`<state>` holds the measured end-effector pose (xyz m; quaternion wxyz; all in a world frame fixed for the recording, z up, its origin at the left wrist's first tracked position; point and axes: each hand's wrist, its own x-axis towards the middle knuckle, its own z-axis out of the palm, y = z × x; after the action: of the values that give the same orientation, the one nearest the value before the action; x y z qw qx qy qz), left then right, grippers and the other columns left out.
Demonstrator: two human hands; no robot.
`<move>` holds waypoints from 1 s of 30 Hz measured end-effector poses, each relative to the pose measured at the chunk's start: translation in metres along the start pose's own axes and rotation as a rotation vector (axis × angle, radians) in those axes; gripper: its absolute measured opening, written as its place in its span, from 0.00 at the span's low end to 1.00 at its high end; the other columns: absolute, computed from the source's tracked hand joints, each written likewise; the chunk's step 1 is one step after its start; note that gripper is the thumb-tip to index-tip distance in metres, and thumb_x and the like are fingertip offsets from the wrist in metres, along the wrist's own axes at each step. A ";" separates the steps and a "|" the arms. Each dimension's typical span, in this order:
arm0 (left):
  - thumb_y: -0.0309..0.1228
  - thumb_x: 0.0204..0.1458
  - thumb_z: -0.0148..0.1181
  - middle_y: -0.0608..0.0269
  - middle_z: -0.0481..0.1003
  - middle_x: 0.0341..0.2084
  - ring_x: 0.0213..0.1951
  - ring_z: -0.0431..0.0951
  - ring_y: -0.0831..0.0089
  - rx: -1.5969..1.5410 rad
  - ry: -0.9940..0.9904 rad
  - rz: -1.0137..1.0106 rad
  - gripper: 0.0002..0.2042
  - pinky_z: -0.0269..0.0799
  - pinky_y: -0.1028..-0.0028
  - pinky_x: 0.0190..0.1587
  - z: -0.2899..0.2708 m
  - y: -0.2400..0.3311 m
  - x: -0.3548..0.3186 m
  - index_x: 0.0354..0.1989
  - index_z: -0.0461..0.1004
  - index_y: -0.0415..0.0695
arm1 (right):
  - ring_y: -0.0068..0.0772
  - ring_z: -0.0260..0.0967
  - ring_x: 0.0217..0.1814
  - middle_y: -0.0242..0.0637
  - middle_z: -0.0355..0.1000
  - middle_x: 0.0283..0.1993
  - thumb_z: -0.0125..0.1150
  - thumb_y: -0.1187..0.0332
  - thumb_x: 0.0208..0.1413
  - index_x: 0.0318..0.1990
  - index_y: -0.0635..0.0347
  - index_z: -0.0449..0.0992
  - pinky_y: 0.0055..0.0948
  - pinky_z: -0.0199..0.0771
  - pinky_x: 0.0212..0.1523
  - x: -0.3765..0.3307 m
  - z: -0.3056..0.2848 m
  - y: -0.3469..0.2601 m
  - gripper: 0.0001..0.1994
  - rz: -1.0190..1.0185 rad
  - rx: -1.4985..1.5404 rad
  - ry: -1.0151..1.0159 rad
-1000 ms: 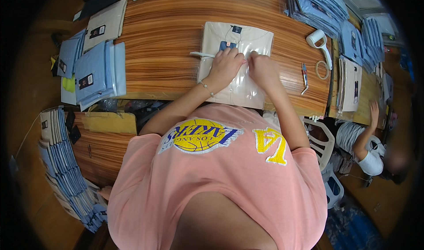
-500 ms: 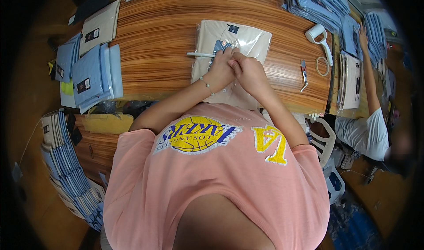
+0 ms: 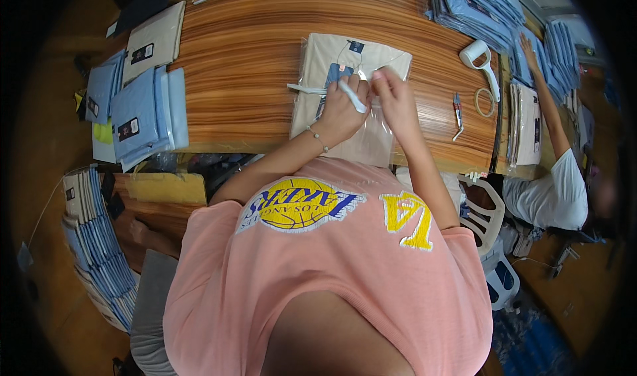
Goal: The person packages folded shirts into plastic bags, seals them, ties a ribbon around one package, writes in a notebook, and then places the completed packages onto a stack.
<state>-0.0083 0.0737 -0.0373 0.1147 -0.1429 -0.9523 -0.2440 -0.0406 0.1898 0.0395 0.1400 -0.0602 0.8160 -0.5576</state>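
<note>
A beige folded garment in a clear plastic bag (image 3: 385, 52) lies on the table in front of me. It has a dark blue hang tag (image 3: 337, 74) and a small black label (image 3: 356, 46) on a string. My left hand (image 3: 342, 114) rests over the bag, its fingers closed on a narrow white strip (image 3: 355, 97). One end of the strip lies across the fingers, while the other sticks out to the left. Just right of it, slightly apart, my right hand (image 3: 396, 100) is closed with thumb and forefinger together; whatever it pinches cannot be made out.
Bagged blue garments (image 3: 141, 114) and a bagged beige one (image 3: 152, 41) sit at left. To the right lie a white handheld device (image 3: 479, 56), a tape ring (image 3: 484, 102) and tweezers (image 3: 458, 116). A co-worker's arm (image 3: 551, 104) reaches over blue bagged piles (image 3: 474, 7).
My hands, together before, have come apart, the right one moving right and up. The strip's end now shows over the left fingers. The co-worker's hand has shifted left.
</note>
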 end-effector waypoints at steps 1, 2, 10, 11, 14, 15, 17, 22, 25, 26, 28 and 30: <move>0.29 0.44 0.55 0.55 0.65 0.33 0.38 0.65 0.58 -0.012 0.008 0.005 0.11 0.60 0.61 0.38 -0.001 0.003 0.001 0.36 0.66 0.42 | 0.27 0.68 0.27 0.39 0.70 0.25 0.51 0.68 0.57 0.30 0.65 0.71 0.24 0.68 0.31 0.002 -0.001 0.016 0.09 0.048 0.120 -0.002; 0.29 0.44 0.54 0.55 0.65 0.33 0.38 0.65 0.58 -0.023 0.015 0.009 0.11 0.59 0.61 0.38 -0.003 0.006 0.002 0.37 0.66 0.42 | 0.23 0.67 0.28 0.37 0.70 0.26 0.50 0.69 0.57 0.31 0.66 0.71 0.22 0.68 0.31 0.004 0.004 0.047 0.09 0.094 0.242 -0.004; 0.30 0.47 0.52 0.55 0.62 0.49 0.46 0.62 0.57 -0.086 -0.096 -0.072 0.24 0.55 0.57 0.45 -0.015 0.015 -0.002 0.55 0.59 0.40 | 0.18 0.65 0.32 0.29 0.70 0.30 0.53 0.75 0.53 0.40 0.66 0.74 0.19 0.65 0.35 0.000 0.004 0.055 0.08 0.256 0.467 -0.125; 0.29 0.48 0.52 0.56 0.62 0.49 0.46 0.62 0.58 -0.096 -0.114 -0.076 0.24 0.55 0.57 0.44 -0.017 0.016 0.000 0.55 0.59 0.41 | 0.18 0.65 0.32 0.29 0.71 0.31 0.53 0.75 0.53 0.39 0.66 0.74 0.19 0.65 0.36 0.000 0.003 0.056 0.08 0.272 0.486 -0.120; 0.29 0.50 0.50 0.57 0.61 0.50 0.46 0.61 0.58 -0.105 -0.128 -0.065 0.22 0.55 0.57 0.44 -0.018 0.015 0.002 0.55 0.59 0.43 | 0.21 0.66 0.32 0.31 0.70 0.29 0.46 0.72 0.56 0.36 0.64 0.71 0.18 0.65 0.37 0.011 -0.014 0.059 0.07 0.370 0.696 -0.051; 0.30 0.50 0.50 0.57 0.62 0.49 0.46 0.61 0.58 -0.120 -0.119 -0.055 0.20 0.55 0.57 0.44 -0.017 0.014 0.000 0.53 0.60 0.43 | 0.21 0.66 0.32 0.32 0.70 0.28 0.44 0.71 0.57 0.35 0.64 0.70 0.18 0.65 0.37 0.013 -0.021 0.053 0.08 0.430 0.815 -0.023; 0.30 0.52 0.48 0.56 0.62 0.47 0.45 0.61 0.57 -0.143 -0.092 -0.034 0.16 0.55 0.57 0.43 -0.016 0.009 0.001 0.49 0.62 0.44 | 0.19 0.62 0.26 0.30 0.67 0.23 0.41 0.70 0.57 0.31 0.61 0.67 0.16 0.61 0.30 0.018 -0.039 0.034 0.08 0.450 0.766 -0.179; 0.31 0.55 0.45 0.55 0.63 0.38 0.43 0.61 0.57 -0.240 -0.196 -0.055 0.07 0.55 0.55 0.41 -0.020 -0.001 0.009 0.38 0.63 0.43 | 0.19 0.57 0.23 0.28 0.62 0.19 0.46 0.72 0.53 0.28 0.62 0.71 0.17 0.58 0.27 -0.010 -0.076 0.020 0.07 0.279 0.119 -0.455; 0.33 0.57 0.43 0.54 0.64 0.37 0.43 0.61 0.56 -0.229 -0.221 -0.075 0.08 0.54 0.55 0.40 -0.020 0.001 0.010 0.35 0.63 0.42 | 0.28 0.61 0.24 0.32 0.63 0.22 0.55 0.72 0.49 0.26 0.62 0.73 0.24 0.63 0.29 -0.028 -0.044 0.050 0.04 -0.094 -0.210 -0.196; 0.34 0.57 0.42 0.54 0.64 0.37 0.43 0.61 0.56 -0.216 -0.222 -0.082 0.09 0.54 0.55 0.40 -0.020 0.002 0.012 0.35 0.63 0.41 | 0.31 0.62 0.24 0.34 0.64 0.24 0.57 0.71 0.48 0.26 0.62 0.73 0.26 0.64 0.30 -0.027 -0.030 0.052 0.05 -0.302 -0.389 -0.044; 0.35 0.58 0.41 0.54 0.64 0.37 0.42 0.62 0.56 -0.227 -0.216 -0.091 0.10 0.54 0.56 0.41 -0.020 0.004 0.013 0.34 0.64 0.41 | 0.35 0.64 0.26 0.36 0.65 0.27 0.60 0.70 0.46 0.27 0.62 0.73 0.28 0.65 0.30 -0.023 -0.020 0.062 0.05 -0.473 -0.499 0.109; 0.36 0.58 0.41 0.54 0.64 0.37 0.42 0.62 0.56 -0.232 -0.210 -0.101 0.11 0.53 0.56 0.41 -0.020 0.005 0.012 0.33 0.64 0.41 | 0.38 0.63 0.27 0.38 0.65 0.29 0.63 0.71 0.43 0.30 0.63 0.74 0.30 0.65 0.29 -0.018 -0.015 0.069 0.07 -0.394 -0.361 0.100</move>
<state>-0.0153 0.0706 -0.0147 -0.0152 -0.1316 -0.9306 -0.3413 -0.0239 0.2336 -0.0166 -0.0249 -0.2141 0.8806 -0.4221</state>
